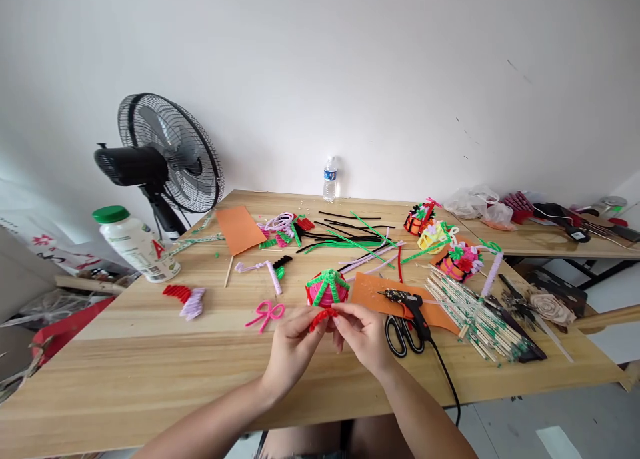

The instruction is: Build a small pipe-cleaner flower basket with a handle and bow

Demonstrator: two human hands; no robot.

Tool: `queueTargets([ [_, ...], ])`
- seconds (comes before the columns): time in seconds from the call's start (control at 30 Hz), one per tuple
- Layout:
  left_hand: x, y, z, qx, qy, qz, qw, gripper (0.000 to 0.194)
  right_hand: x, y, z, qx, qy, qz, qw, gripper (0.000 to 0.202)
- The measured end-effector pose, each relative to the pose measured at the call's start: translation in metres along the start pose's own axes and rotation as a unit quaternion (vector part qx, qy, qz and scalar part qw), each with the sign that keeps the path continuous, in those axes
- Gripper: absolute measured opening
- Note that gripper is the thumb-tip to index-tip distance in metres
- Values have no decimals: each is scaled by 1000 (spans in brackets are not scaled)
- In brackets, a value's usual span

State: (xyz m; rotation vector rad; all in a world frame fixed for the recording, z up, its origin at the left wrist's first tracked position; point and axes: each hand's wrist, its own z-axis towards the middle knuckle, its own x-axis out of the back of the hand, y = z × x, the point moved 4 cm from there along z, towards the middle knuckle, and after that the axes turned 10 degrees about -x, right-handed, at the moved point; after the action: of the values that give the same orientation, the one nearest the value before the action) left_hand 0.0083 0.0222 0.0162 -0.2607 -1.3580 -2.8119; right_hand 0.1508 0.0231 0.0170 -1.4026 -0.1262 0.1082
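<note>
A short red fuzzy piece (pixel 323 318) is pinched between both hands near the table's front middle. My left hand (pixel 293 344) grips its left part with thumb and fingers. On the other end, my right hand (pixel 366 336) has its fingertips closed. Just behind the hands sits a pink dome-shaped piece with green fuzzy strips (pixel 329 287) and red at its edge. A pink bow (pixel 265 314) lies left of the hands. To the right are a black glue gun (pixel 411 306), resting on orange sheet, and black-handled scissors (pixel 403 337).
Fuzzy stems (pixel 345 236), a white bottle with a green cap (pixel 137 246), an orange sheet (pixel 240 230) and a water bottle (pixel 330 179) stand or lie farther back. Wooden sticks (pixel 483 322) and small decorated baskets (pixel 460 260) are at right. A fan (pixel 170 152) stands at left.
</note>
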Motion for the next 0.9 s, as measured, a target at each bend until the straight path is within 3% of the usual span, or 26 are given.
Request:
queueTargets([
  [0.13, 1, 0, 1, -6, -7, -6, 1000, 24, 6, -5, 1, 42, 47, -85, 994, 16],
  [0.37, -2, 2, 0, -40, -22, 33, 998, 19, 1, -5, -1, 29, 9, -110, 993, 11],
  [0.43, -3, 3, -3, -55, -6, 59, 997, 15, -2, -9, -5, 95, 58, -172, 979, 11],
  [0.53, -2, 8, -9, -105, 25, 85, 990, 15, -7, -17, -15, 230, 136, -261, 928, 13],
  [0.57, -2, 10, -10, -121, 29, 88, 988, 16, -8, -19, -18, 254, 146, -270, 917, 14],
  [0.63, -2, 13, -11, -130, 20, 81, 988, 18, -8, -19, -18, 246, 139, -250, 926, 12],
  [0.73, -3, 10, -6, -75, 0, 38, 996, 16, -7, -17, -12, 188, 94, -210, 955, 10],
  [0.83, -3, 4, 0, -2, 9, -20, 1000, 19, -5, -19, -9, 203, 94, -242, 944, 15],
  [0.9, -3, 1, 4, 48, 11, -83, 995, 21, -2, -19, -7, 190, 74, -227, 952, 14],
])
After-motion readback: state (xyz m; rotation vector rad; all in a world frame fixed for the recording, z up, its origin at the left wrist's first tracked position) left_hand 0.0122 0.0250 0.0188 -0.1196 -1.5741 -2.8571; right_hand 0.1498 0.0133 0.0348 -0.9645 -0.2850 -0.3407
